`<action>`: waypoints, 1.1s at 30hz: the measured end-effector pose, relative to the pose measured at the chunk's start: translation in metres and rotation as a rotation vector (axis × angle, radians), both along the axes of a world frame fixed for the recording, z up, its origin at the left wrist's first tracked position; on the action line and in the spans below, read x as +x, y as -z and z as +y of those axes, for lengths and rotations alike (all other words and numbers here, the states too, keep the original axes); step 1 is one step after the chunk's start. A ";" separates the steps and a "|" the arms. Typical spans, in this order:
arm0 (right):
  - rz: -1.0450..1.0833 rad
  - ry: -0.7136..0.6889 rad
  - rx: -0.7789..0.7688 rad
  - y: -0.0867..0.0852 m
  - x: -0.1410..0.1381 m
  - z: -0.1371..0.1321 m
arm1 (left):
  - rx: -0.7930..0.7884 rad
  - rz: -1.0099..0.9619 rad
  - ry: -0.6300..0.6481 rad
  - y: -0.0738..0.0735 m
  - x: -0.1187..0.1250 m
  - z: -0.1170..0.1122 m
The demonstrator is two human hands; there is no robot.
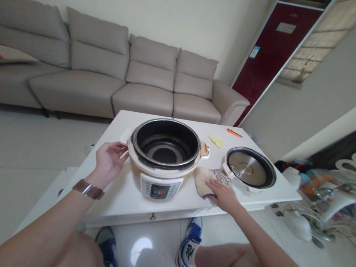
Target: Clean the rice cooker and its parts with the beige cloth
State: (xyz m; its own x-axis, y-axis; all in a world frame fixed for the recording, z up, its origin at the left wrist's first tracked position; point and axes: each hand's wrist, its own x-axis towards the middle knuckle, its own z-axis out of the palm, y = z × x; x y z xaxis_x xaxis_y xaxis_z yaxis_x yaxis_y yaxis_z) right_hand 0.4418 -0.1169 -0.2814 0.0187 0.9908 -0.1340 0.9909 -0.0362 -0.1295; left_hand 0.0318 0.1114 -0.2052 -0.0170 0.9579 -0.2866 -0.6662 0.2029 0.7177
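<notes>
A white electric pressure cooker (163, 162) stands open on a white low table (115, 195), its dark inner pot showing. My left hand (109, 161), with a watch on the wrist, hovers just left of the cooker's side handle, fingers curled and apart, holding nothing. My right hand (222, 194) lies flat on a beige patterned cloth (206, 178) that rests on the table right of the cooker. The cooker's lid (250, 168) lies upside down further right, metal inner face up.
A yellow scrap (216, 141) and an orange pen-like item (234, 133) lie at the table's far side. A grey sofa (107, 73) stands behind. Cluttered items and a white fan (335, 200) sit on the floor at right. My knees and blue shoes are below the table edge.
</notes>
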 end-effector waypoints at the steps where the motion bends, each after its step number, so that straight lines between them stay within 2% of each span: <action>1: 0.027 0.012 0.025 -0.003 -0.001 0.002 | 0.001 -0.005 -0.001 0.000 0.000 0.000; 3: 0.153 0.076 0.081 -0.011 -0.001 0.005 | 0.004 -0.010 -0.007 -0.001 0.000 -0.001; 5: 0.383 0.215 0.148 -0.020 0.002 0.008 | 0.003 -0.012 -0.012 -0.001 0.000 -0.002; 8: 0.907 0.480 0.276 -0.030 0.008 0.010 | -0.001 -0.009 -0.010 -0.002 0.000 -0.002; 10: 1.210 0.599 0.328 -0.032 0.015 0.009 | -0.002 -0.006 -0.013 -0.001 0.000 -0.002; 12: 1.296 0.680 0.296 -0.032 0.022 0.005 | -0.003 -0.005 -0.015 -0.001 0.000 -0.001; 14: 1.107 0.773 0.236 -0.031 0.029 -0.001 | -0.005 -0.007 -0.013 0.000 0.000 -0.001; 16: 0.735 0.792 0.227 -0.032 0.033 -0.007 | -0.010 -0.007 -0.012 -0.001 0.000 0.000; 18: 0.376 0.702 0.272 -0.032 0.029 -0.009 | -0.014 -0.002 -0.009 -0.001 0.001 0.001; 20: 0.181 0.502 0.296 -0.029 0.018 -0.007 | -0.017 0.001 -0.013 -0.002 0.002 0.002; 22: 0.120 0.254 0.257 -0.019 0.002 0.000 | -0.020 0.000 -0.023 -0.002 0.003 0.003; 24: 0.064 0.107 0.142 -0.003 -0.013 0.010 | -0.023 -0.005 -0.028 -0.003 0.005 0.002; 27: 0.011 0.101 -0.022 0.021 -0.024 0.021 | -0.024 -0.010 -0.024 -0.005 0.006 -0.001; 29: 0.004 0.102 -0.065 0.028 -0.023 0.023 | -0.021 -0.011 -0.020 -0.006 0.006 -0.003; 33: 0.023 0.067 -0.074 0.018 -0.016 0.017 | -0.019 -0.008 -0.017 -0.007 0.004 -0.003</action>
